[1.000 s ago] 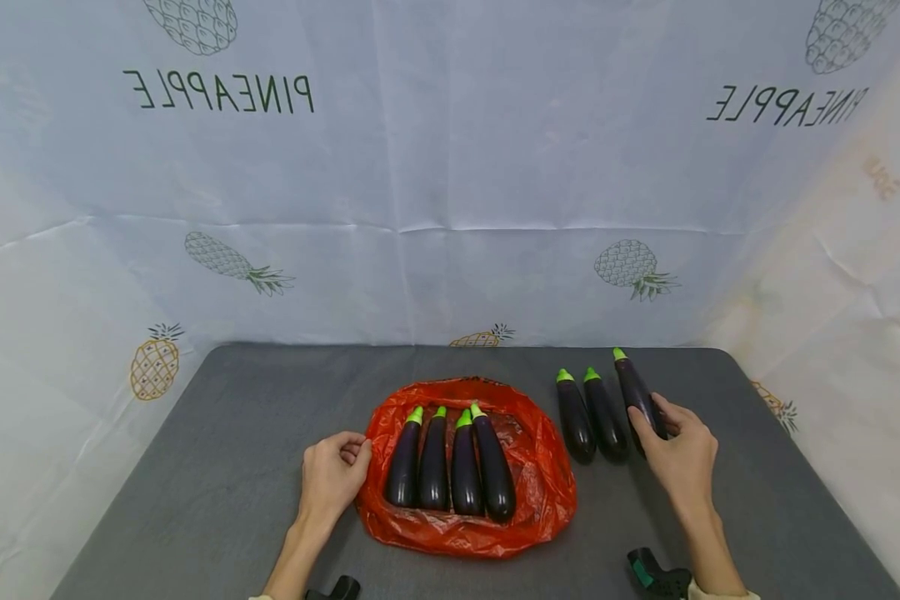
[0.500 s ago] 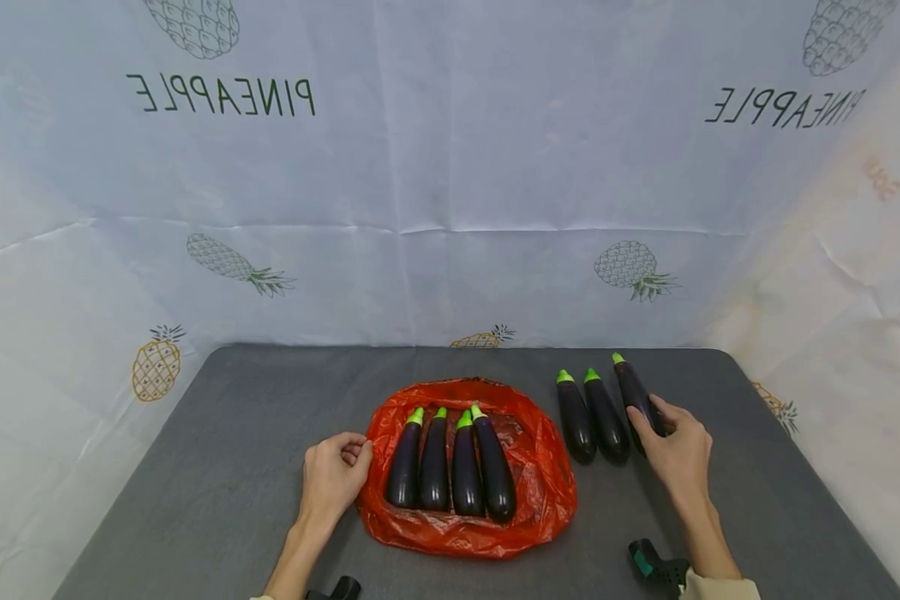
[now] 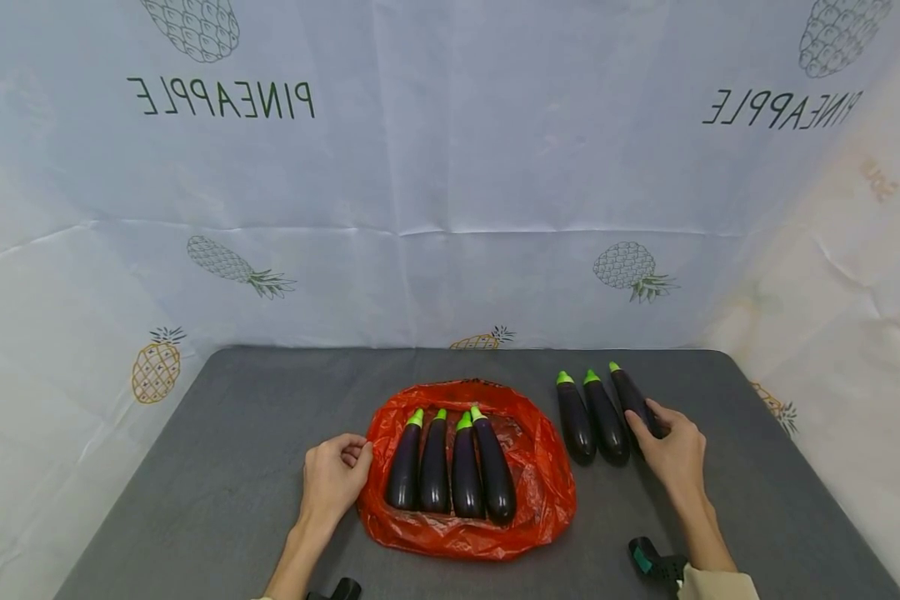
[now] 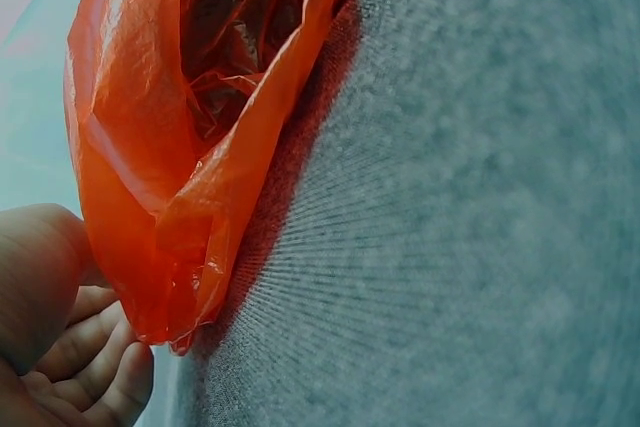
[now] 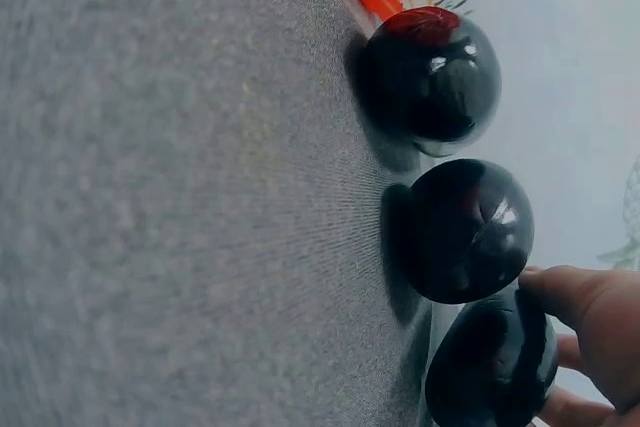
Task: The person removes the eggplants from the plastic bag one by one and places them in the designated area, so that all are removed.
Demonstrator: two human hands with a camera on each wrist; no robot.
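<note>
Within the grip of the right hand (image 3: 673,442), a glossy eggplant (image 3: 632,389) is held near its broad end

With thumb and fingers set on opposite sides, the eggplant is grasped low down, its green cap (image 3: 614,367) pointed away from the wrist; whether the tabletop (image 3: 255,450) is touched by it cannot be told. From the shine, a slippery skin is to be expected over flesh judged firm and fairly light. A moderate squeeze is probably enough, since the skin could be bruised by hard pressure; a hold nearer the middle would likely be better balanced.

Just left of the right hand, two loose eggplants (image 3: 576,423) are laid side by side, caps also turned away. Between the hands, a red plastic bag (image 3: 555,454) is spread open, with four eggplants (image 3: 466,473) in it. By the left hand (image 3: 333,475), the bag's nearest edge is pinched. Thin, limp film is suggested by the wrinkles, likely to be torn by a hard pull; a gathered fold of rim would be the surest hold. Beyond both hands, a pineapple-printed cloth (image 3: 495,167) is hung.
</note>
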